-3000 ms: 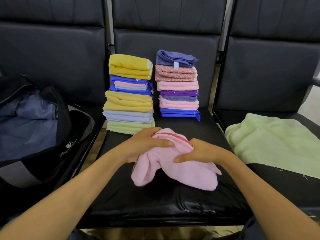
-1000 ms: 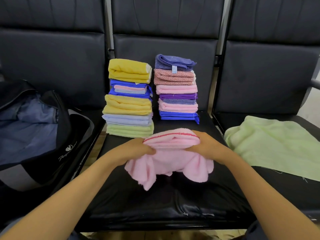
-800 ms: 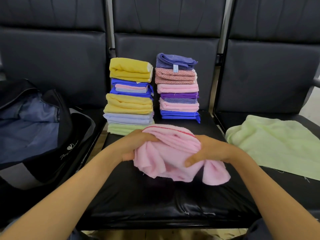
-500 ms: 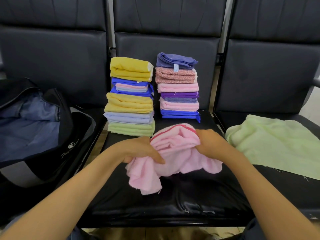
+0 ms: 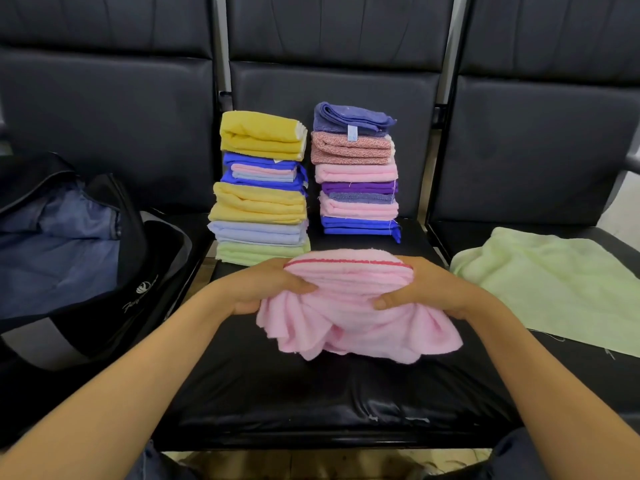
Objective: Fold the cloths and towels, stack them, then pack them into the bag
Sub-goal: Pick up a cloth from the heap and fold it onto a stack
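Pink towel (image 5: 349, 306): long axis left-right, bunched; left hand (image 5: 266, 289) and right hand (image 5: 419, 289) each grip one end, equally near.

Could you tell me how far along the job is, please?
Done: left stack and right stack stand folded on the seat. In hand: left hand and right hand grip the bunched pink towel. Left: green towel unfolded; stacks not yet in the bag.
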`<state>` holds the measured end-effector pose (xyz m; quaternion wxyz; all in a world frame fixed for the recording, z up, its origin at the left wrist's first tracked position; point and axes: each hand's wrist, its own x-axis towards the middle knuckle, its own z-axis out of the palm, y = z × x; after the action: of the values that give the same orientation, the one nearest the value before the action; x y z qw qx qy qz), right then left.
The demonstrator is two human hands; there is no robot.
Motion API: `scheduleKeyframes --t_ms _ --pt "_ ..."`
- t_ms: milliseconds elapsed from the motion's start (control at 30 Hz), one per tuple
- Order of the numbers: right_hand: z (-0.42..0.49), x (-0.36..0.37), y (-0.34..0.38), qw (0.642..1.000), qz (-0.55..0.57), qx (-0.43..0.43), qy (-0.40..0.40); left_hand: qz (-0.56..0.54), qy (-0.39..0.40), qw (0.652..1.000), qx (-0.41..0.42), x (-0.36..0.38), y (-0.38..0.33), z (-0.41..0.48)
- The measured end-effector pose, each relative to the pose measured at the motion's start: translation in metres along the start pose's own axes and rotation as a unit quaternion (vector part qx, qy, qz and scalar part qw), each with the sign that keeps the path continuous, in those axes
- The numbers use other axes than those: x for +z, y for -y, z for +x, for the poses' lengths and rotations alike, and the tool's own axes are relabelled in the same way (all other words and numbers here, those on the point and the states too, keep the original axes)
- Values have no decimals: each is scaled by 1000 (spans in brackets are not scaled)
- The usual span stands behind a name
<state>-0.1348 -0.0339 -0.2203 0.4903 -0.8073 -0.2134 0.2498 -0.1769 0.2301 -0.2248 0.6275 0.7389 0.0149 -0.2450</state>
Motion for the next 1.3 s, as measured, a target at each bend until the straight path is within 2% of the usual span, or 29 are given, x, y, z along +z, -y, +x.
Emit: scheduleKeyframes --t_ms 100,200,267,333,367,433,533,600,733,800,867,1033,1133,1300 --pt "-3 2 1 991 -126 42 25 -46 1 999 20 1 -2 0" --pt "-1 8 0 957 -278 73 27 -32 34 999 17 3 -5 1" --pt "3 11 2 925 -373 72 -27 14 37 999 -6 7 -4 2" --pt "7 10 2 900 -423 58 -92 148 0 989 -16 9 1 7" --pt "8 8 1 902 -415 46 -114 226 -30 973 -19 8 5 12" --pt "10 6 -3 928 -351 20 -120 328 -85 941 -29 5 14 18" --pt "11 3 -11 965 -238 -13 -106 375 -112 920 -4 1 19 20" --pt "9 0 -13 979 -166 -28 -112 362 -100 927 18 -1 20 18" --pt "-2 -1 -18 994 -55 -10 -90 202 -51 977 51 -2 23 6" --pt "-9 0 -16 994 -89 4 -65 135 -55 987 67 1 19 0" --pt "-15 -1 -7 988 -149 15 -34 116 -53 989 74 3 10 -9" --pt "-44 -14 41 970 -239 -10 -35 207 -67 974 64 -5 -31 -43" --pt "-63 -26 76 956 -283 -24 -69 301 -82 948 66 -6 -62 -66" --pt "-82 -39 111 939 -323 -18 -118 461 -134 875 68 1 -105 -90"
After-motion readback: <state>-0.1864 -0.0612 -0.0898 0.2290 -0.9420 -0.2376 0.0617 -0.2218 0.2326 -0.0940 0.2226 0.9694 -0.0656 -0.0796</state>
